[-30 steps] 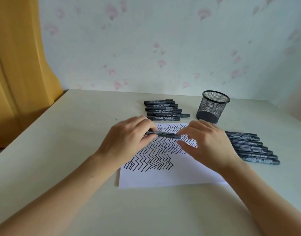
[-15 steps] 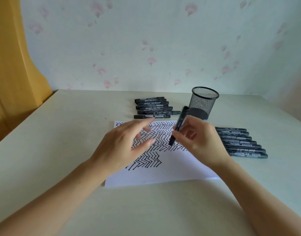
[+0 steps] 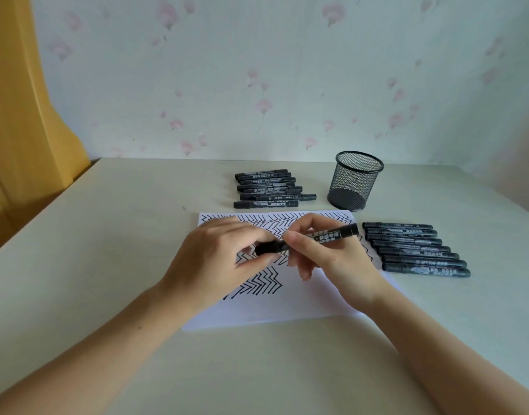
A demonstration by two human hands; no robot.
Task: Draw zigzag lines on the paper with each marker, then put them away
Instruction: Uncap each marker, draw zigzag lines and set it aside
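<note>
A: Marker (image 3: 309,240), black, one item: held level above the middle of the paper (image 3: 287,307), cap end toward the left. Location otherwise?

B: Between both hands. Right hand (image 3: 326,256) pinches the labelled barrel with thumb and curled fingers; left hand (image 3: 218,262) has its fingertips curled round the cap end. Whether the cap is seated or partly pulled off, I cannot tell.

A: Handling notes?

B: Judged light, rigid, smooth plastic; likely a bit slippery at the label. Best taken at mid-barrel, with the other hand on the cap, as held here. A straight pull along its length should free the cap without bending anything.

A: Paper?

B: White sheet, thin and likely to slide; zigzag rows cover its far half and part of the middle. It lies toward the table's (image 3: 77,265) near centre.

A: Remaining stock?

B: One row of markers (image 3: 269,188) beyond the paper's far edge, a second row of markers (image 3: 416,250) just off its right edge. Mesh pen cup (image 3: 354,181) upright toward the far edge, nothing visible inside.
</note>
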